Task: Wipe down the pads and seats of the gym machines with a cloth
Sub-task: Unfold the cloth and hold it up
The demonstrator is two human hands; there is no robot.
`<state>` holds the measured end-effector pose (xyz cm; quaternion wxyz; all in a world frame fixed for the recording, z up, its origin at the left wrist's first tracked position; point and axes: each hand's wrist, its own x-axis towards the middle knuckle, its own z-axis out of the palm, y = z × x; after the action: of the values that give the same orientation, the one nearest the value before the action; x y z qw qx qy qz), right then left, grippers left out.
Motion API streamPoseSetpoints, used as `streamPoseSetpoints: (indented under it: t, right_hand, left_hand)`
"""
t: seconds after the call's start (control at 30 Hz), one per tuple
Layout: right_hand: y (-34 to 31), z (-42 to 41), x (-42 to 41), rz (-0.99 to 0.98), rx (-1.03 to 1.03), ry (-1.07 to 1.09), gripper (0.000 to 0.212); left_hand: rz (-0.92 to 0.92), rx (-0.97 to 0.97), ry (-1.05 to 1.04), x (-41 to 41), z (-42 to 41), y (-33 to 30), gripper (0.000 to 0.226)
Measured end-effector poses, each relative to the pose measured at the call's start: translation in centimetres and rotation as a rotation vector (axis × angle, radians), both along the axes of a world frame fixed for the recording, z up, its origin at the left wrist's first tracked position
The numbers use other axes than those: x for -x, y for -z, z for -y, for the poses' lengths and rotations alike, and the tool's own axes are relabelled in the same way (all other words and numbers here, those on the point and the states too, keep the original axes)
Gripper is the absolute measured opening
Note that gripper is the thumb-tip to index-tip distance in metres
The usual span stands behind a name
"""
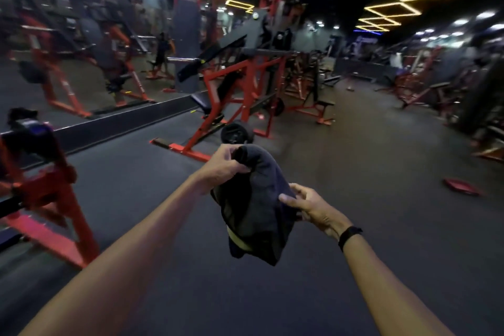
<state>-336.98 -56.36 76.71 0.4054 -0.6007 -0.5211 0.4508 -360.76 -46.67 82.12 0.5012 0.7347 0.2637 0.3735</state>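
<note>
The dark cloth [256, 204] hangs in mid-air between both hands, above bare floor [354, 172], and serves here as the landmark; the person's left hand [225, 165] grips its upper end, fingers curled round a bunched fold, while the right hand [308, 206] pinches its lower right edge between thumb and fingers, a black band [349, 236] on that wrist; the cloth touches no pad or seat, so the person appears to be refolding or re-gripping it between machines, not wiping; to the left of the cloth stands a red frame [54, 194] with a dark part on top, blurred; beyond the cloth stands a red machine [240, 84] with dark angled pads and a black weight plate [236, 132] at its foot; right of the cloth and farther off, a flat red thing [462, 189] lies on the floor; farther left of the cloth a wall mirror [81, 49] repeats the machines. The risks are judgements: the loose hanging tail could slip from the right hand's light pinch and drop to the floor, dirtying it; walking on with eyes on the cloth, the person could catch a foot on the machine's base or the red thing; the wiped face cannot be told from the clean one.
</note>
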Motion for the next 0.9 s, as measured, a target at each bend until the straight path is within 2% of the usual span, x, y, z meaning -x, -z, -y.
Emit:
streamPoseSetpoints:
  t: [0.1, 0.23, 0.3, 0.4, 0.53, 0.67, 0.73, 0.83, 0.9]
  right_hand:
    - [-1.5, 1.7, -5.0, -0.051, -0.101, 0.153, 0.04]
    - [-3.2, 2.2, -10.8, -0.188, -0.222, 0.35, 0.032]
    - [-4.1, 1.7, -13.0, -0.186, -0.242, 0.454, 0.028]
    - [-5.3, 0.3, -17.2, -0.153, -0.284, 0.629, 0.011]
    - [-7.3, -1.6, -23.2, -0.088, -0.348, 0.793, 0.024]
    - [-9.5, -2.6, -28.3, -0.037, -0.425, 0.896, 0.032]
    - [-10.0, -2.7, -30.5, -0.012, -0.46, 0.946, 0.033]
    - [-10.1, -2.0, -34.0, 0.022, -0.478, 1.024, 0.032]
    - [-10.2, -1.2, -36.8, 0.041, -0.495, 1.083, 0.032]
  left_hand:
    - [0.0, -0.035, 0.004, -5.0, -1.5, -0.5, 0.043]
    - [0.0, -0.078, 0.04, -11.5, -3.6, -0.5, 0.041]
    - [-0.035, -0.096, 0.021, -14.8, -4.8, -0.5, 0.034]
    - [-0.107, -0.139, 0.011, -20.8, -7.6, -0.4, 0.025]
    - [-0.25, -0.245, -0.018, -28.4, -11.7, -0.5, 0.016]
    - [-0.26, -0.202, -0.064, -35.7, -13.6, -1.7, 0.01]
    - [-0.223, -0.134, -0.07, -39.4, -14.3, -1.9, 0.012]
    - [-0.119, -0.022, 0.072, -45.4, -14.4, -1.4, 0.014]
    - [-0.062, 0.021, 0.186, -49.0, -13.6, -1.4, 0.023]
